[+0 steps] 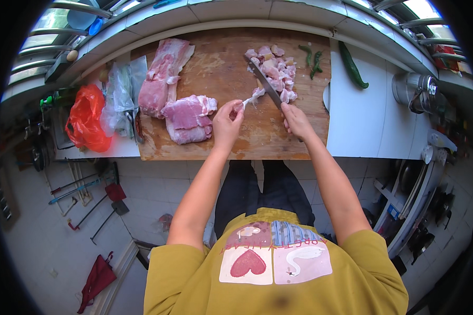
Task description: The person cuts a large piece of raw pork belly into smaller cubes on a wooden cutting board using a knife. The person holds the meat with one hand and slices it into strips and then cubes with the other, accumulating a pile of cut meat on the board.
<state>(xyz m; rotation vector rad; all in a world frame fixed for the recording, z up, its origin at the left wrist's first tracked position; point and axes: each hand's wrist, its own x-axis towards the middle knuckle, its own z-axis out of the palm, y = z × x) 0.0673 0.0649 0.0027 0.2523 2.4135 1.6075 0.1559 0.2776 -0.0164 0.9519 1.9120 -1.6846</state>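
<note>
My left hand (pixel 228 121) pinches the near end of a pale, stringy strip of meat (pixel 253 96), which stretches right to the knife. My right hand (pixel 297 120) grips the handle of a long knife (pixel 267 85). Its blade slants away to the upper left, along the left side of a heap of chopped raw meat (pixel 282 75). All of this is over a large wooden cutting board (pixel 209 67). Left of my left hand lie a folded slab of raw pork (pixel 189 118) and a longer slab (pixel 161 75) behind it.
Small green peppers (pixel 316 65) lie at the board's right rear. Beyond its right edge are a long green pepper (pixel 351 67) and a metal canister (pixel 412 90). To the left stand a red plastic bag (pixel 88 118) and clear plastic bags (pixel 120 94). A tiled wall ledge (pixel 228 12) borders the back.
</note>
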